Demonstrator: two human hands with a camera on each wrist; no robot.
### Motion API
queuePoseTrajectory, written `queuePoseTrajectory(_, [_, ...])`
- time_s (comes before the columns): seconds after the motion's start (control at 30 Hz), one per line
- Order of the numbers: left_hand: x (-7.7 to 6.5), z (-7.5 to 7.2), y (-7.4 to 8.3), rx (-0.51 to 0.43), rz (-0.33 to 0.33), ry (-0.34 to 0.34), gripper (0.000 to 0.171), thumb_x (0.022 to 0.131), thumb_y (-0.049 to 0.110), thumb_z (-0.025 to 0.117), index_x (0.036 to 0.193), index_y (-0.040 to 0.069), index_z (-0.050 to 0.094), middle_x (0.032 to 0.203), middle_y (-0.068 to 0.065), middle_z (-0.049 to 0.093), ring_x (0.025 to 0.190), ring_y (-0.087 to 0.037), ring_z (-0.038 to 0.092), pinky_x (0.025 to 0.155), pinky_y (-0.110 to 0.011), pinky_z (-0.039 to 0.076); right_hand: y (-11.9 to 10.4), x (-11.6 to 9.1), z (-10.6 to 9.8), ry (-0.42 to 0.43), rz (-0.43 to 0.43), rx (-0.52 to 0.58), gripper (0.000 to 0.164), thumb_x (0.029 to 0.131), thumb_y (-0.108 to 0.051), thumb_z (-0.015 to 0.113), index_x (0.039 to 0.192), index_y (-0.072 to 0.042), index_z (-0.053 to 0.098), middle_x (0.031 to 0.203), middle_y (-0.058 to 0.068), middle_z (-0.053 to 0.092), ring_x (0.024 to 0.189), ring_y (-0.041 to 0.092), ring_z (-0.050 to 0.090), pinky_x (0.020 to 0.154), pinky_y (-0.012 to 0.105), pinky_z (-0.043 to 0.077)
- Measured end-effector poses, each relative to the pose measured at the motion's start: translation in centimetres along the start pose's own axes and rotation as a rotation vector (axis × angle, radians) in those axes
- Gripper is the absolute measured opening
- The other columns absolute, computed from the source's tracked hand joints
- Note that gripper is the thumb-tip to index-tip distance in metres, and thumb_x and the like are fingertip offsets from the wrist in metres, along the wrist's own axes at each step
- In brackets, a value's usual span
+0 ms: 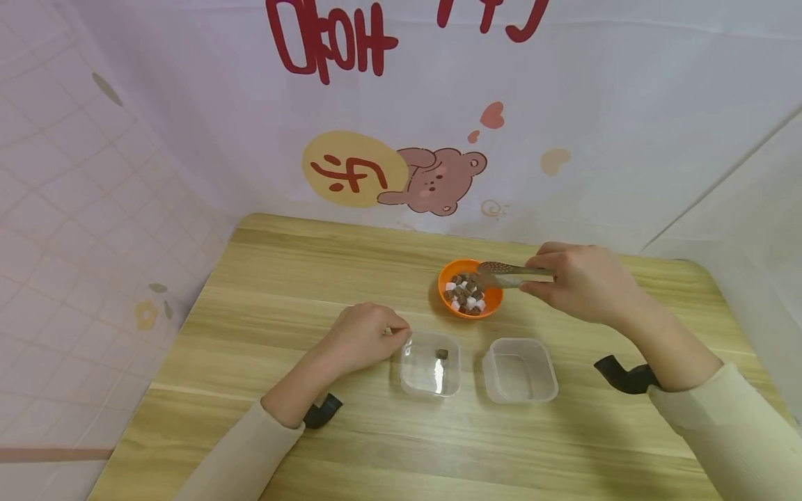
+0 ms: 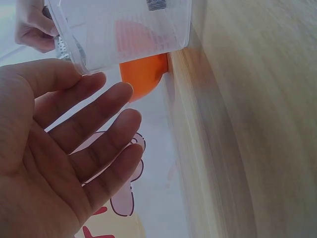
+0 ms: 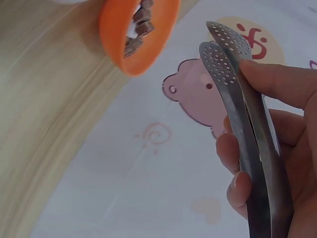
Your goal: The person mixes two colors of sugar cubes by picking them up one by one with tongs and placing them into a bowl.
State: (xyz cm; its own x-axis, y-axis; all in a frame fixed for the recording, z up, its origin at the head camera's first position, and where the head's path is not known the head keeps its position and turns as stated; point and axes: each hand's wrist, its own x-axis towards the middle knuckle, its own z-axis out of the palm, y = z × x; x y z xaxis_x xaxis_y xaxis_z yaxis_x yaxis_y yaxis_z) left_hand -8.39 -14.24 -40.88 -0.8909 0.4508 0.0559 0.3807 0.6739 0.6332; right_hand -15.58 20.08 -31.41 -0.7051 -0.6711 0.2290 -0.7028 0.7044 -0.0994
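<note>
My left hand [image 1: 366, 337] pinches the corner of a clear plastic container [image 1: 418, 376] between thumb and index finger. The other fingers spread loosely apart in the left wrist view. One brown cube [image 1: 442, 354] lies inside that container. Metal tongs [image 3: 247, 119] with perforated tips are held in my right hand [image 1: 583, 282], their arms close together. In the head view the tips overlap the right rim of an orange bowl [image 1: 467, 316]. Brown cubes [image 3: 143, 27] and white cubes [image 1: 480, 305] are mixed in the bowl.
A second clear plastic container [image 1: 520, 383] stands right of the first, in front of the bowl. Everything sits on a wood-grain table [image 1: 301, 264]. A printed white cloth [image 1: 564, 104] hangs behind it. Black curved pieces [image 1: 626, 376] show at both wrists.
</note>
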Motion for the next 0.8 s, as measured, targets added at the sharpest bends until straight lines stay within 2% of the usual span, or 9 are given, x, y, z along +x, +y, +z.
queuePoseTrajectory(0.2, [0.0,0.0,0.0,-0.007,0.004,0.002,0.02,0.098,0.02,0.07,0.081,0.02,0.079,0.068,0.013,0.059,0.056,-0.002,0.043,0.053,-0.025,0.035,-1.5,0.1,-0.3,0.064,-0.069,0.009,0.02,0.076,-0.023,0.091,0.09,-0.015,0.081,0.084,-0.011,0.068,0.056,-0.001,0.048,0.047,0.024,0.039])
queuePoseTrajectory(0.37, [0.0,-0.1,0.0,-0.012,0.001,0.003,0.02,0.098,0.02,0.07,0.08,0.02,0.079,0.068,0.013,0.058,0.056,-0.002,0.044,0.053,-0.025,0.035,-3.5,0.3,-0.6,0.076,-0.148,0.013,0.025,0.073,-0.024,0.093,0.093,-0.015,0.082,0.085,-0.011,0.067,0.058,0.0,0.051,0.048,0.023,0.042])
queuePoseTrajectory(0.63, [-0.1,-0.2,0.0,-0.013,0.003,0.006,0.016,0.098,0.021,0.071,0.089,0.019,0.084,0.076,0.013,0.066,0.059,-0.004,0.05,0.054,-0.026,0.039,-6.7,0.4,-0.9,-0.008,-0.254,0.038,0.026,0.074,-0.023,0.092,0.097,-0.014,0.082,0.087,-0.011,0.065,0.065,0.001,0.055,0.056,0.025,0.05])
queuePoseTrajectory(0.8, [-0.1,-0.2,0.0,-0.011,0.0,0.004,0.015,0.098,0.021,0.071,0.092,0.019,0.085,0.079,0.013,0.068,0.059,-0.004,0.051,0.054,-0.026,0.04,-8.6,0.6,-0.7,-0.13,-0.273,0.002,0.021,0.079,-0.026,0.088,0.095,-0.015,0.079,0.081,-0.013,0.058,0.058,0.0,0.047,0.053,0.025,0.046])
